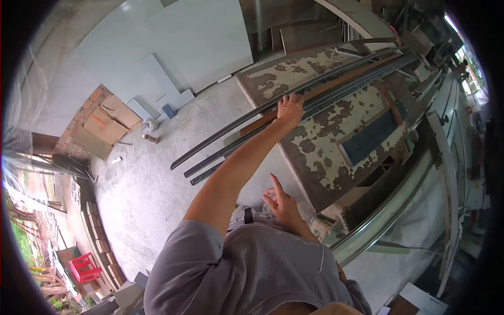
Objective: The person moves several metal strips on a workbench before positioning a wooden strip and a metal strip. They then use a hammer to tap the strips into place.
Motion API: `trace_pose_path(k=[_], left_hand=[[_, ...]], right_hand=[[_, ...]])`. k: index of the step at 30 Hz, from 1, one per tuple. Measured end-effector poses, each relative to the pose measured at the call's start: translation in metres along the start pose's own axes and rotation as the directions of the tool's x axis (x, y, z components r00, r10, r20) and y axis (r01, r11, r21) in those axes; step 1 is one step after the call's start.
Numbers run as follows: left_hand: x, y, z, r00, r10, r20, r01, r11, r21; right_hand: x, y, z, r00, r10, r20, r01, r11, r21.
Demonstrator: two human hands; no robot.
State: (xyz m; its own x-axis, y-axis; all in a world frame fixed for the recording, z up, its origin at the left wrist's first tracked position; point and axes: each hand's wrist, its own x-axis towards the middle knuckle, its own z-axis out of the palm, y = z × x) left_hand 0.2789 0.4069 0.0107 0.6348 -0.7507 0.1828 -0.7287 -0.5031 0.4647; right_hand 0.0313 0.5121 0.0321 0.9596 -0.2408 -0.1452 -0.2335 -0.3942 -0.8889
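My left hand point(290, 107) reaches across the workbench, its fingers curled over a long dark metal bar point(223, 137). Beside that bar runs a brown bar point(254, 126), partly covered by the hand and forearm. Several more dark bars point(324, 105) lie alongside, their near ends jutting past the bench edge over the floor. Close to my waist is my right hand point(284, 203), with the index finger stretched out and the other fingers loosely bent. It holds nothing that I can see.
The workbench point(315, 181) has a worn, patchy top with a dark rectangular panel point(370, 139) on it. A curved metal rail point(386, 223) passes along its right side. White panels point(202, 44) lean at the wall; a bottle point(150, 138) and a red stool point(85, 268) stand leftward.
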Motion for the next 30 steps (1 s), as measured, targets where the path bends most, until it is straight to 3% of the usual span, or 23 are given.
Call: trace_pose_path(k=[1, 3, 5, 6, 8, 9, 11, 13, 14, 16, 18, 19, 22, 23, 24, 25, 27, 28, 30], left_hand=[[-0.016, -0.001, -0.008, 0.989, 0.100, -0.108, -0.096, 0.995, 0.036], [-0.056, -0.009, -0.020, 0.966, 0.138, -0.220, -0.180, 0.967, -0.182], [-0.108, -0.020, -0.055, 0.997, 0.070, 0.025, -0.053, 0.905, -0.423], [-0.142, -0.029, -0.055, 0.993, 0.037, -0.108, -0.091, 0.831, -0.549], [-0.215, -0.049, -0.075, 0.993, -0.115, 0.037, 0.114, 0.797, -0.593], [-0.250, -0.063, -0.080, 0.985, -0.165, 0.044, 0.159, 0.793, -0.588], [-0.319, -0.096, -0.075, 0.951, -0.304, 0.053, 0.274, 0.755, -0.595], [-0.372, -0.120, -0.080, 0.901, -0.429, 0.071, 0.390, 0.724, -0.569], [-0.391, -0.126, -0.084, 0.854, -0.510, 0.107, 0.479, 0.688, -0.544], [-0.404, -0.125, -0.113, 0.809, -0.584, 0.060, 0.511, 0.650, -0.562], [-0.404, -0.127, -0.139, 0.778, -0.626, 0.051, 0.582, 0.689, -0.433], [-0.403, -0.131, -0.145, 0.774, -0.633, -0.027, 0.563, 0.707, -0.428], [-0.399, -0.137, -0.184, 0.694, -0.720, -0.010, 0.671, 0.652, -0.354], [-0.407, -0.143, -0.188, 0.670, -0.742, -0.025, 0.687, 0.633, -0.358], [-0.415, -0.149, -0.192, 0.717, -0.661, -0.221, 0.566, 0.738, -0.368], [-0.424, -0.155, -0.197, 0.726, -0.552, -0.410, 0.440, 0.831, -0.339], [-0.441, -0.158, -0.210, 0.669, -0.618, -0.413, 0.491, 0.784, -0.379], [-0.452, -0.159, -0.216, 0.631, -0.666, -0.398, 0.518, 0.744, -0.422], [-0.472, -0.163, -0.225, 0.572, -0.716, -0.401, 0.581, 0.698, -0.419]], right_hand=[[0.001, -0.002, 0.005, 1.000, 0.000, -0.002, 0.000, 1.000, 0.011], [0.006, -0.004, 0.019, 1.000, -0.014, 0.024, 0.013, 1.000, 0.024], [0.009, 0.000, 0.030, 0.999, -0.002, -0.043, 0.003, 1.000, 0.005], [0.011, 0.001, 0.033, 1.000, -0.015, -0.011, 0.015, 1.000, -0.001], [0.016, 0.000, 0.039, 0.992, -0.079, -0.100, 0.071, 0.994, -0.084], [0.019, -0.006, 0.042, 0.993, -0.095, -0.065, 0.089, 0.992, -0.086], [0.025, -0.025, 0.048, 0.997, 0.057, -0.061, -0.063, 0.993, -0.097], [0.034, -0.030, 0.061, 0.999, 0.047, -0.014, -0.049, 0.992, -0.119], [0.039, -0.033, 0.067, 0.998, 0.054, -0.010, -0.055, 0.989, -0.136], [0.050, -0.046, 0.080, 0.993, 0.082, 0.083, -0.066, 0.982, -0.178], [0.060, -0.059, 0.098, 0.988, 0.081, 0.132, -0.048, 0.971, -0.232], [0.064, -0.066, 0.108, 0.984, 0.068, 0.167, -0.027, 0.971, -0.236], [0.078, -0.086, 0.145, 0.967, -0.002, 0.256, 0.053, 0.980, -0.193], [0.082, -0.093, 0.162, 0.951, -0.236, 0.198, 0.266, 0.954, -0.141], [0.085, -0.099, 0.176, 0.880, -0.457, 0.126, 0.470, 0.878, -0.093], [0.085, -0.107, 0.187, 0.868, -0.472, 0.155, 0.487, 0.870, -0.078], [0.086, -0.129, 0.203, 0.948, -0.161, 0.275, 0.154, 0.987, 0.048], [0.087, -0.136, 0.211, 0.932, -0.180, 0.315, 0.171, 0.984, 0.059], [0.091, -0.144, 0.222, 0.925, -0.065, 0.374, 0.063, 0.998, 0.018]])
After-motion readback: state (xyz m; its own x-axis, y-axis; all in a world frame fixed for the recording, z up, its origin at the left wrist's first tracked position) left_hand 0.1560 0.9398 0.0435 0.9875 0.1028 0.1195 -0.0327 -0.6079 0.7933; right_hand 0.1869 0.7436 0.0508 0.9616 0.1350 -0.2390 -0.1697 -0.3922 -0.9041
